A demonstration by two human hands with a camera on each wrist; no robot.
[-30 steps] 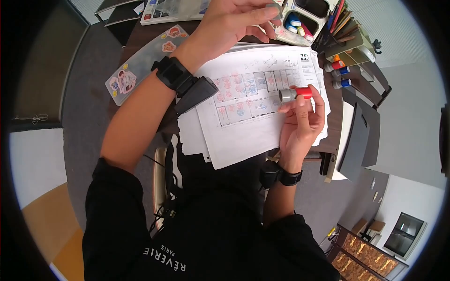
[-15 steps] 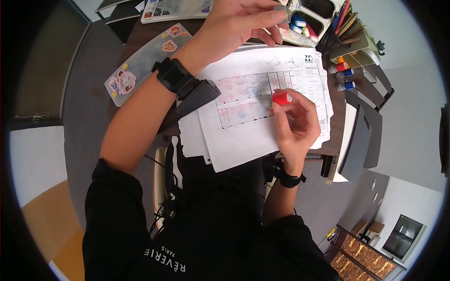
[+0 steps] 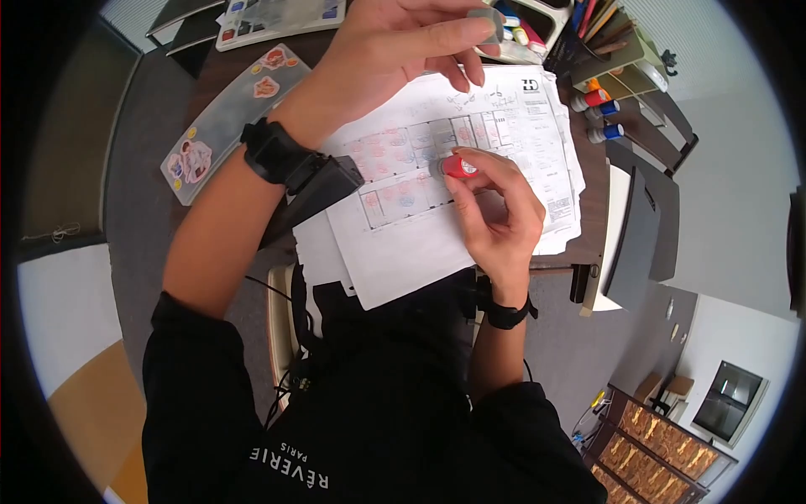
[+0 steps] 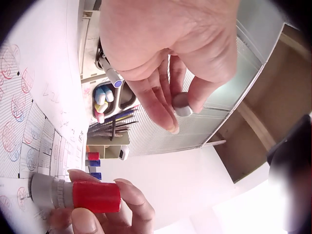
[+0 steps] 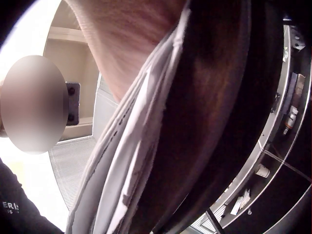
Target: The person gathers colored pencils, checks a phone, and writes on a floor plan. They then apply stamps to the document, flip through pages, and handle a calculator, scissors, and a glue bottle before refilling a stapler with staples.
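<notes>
Between thumb and fingertips my left hand (image 3: 395,55) pinches a small grey cap (image 3: 485,27), raised over the far side of the papers; the cap (image 4: 182,104) also shows in the left wrist view. My right hand (image 3: 504,223) grips a red and grey stamp (image 3: 462,166) over the printed plan (image 3: 403,260). In the left wrist view the stamp (image 4: 96,197) has its grey end towards the sheet; whether they touch I cannot tell. Red and blue round marks cover parts of the plan. The right wrist view shows paper edges (image 5: 109,180), not the fingers.
A stickered translucent case (image 3: 227,126) lies left of the papers. Beyond them stand a tray (image 3: 550,25) with coloured pens, and a pen holder (image 3: 625,71). Several red and blue stamps (image 3: 606,133) are at the right, near a dark chair (image 3: 642,223).
The right hand has moved left over the plan, and the stamp has turned from lying sideways to grey end towards the paper. My left hand still pinches the cap.
</notes>
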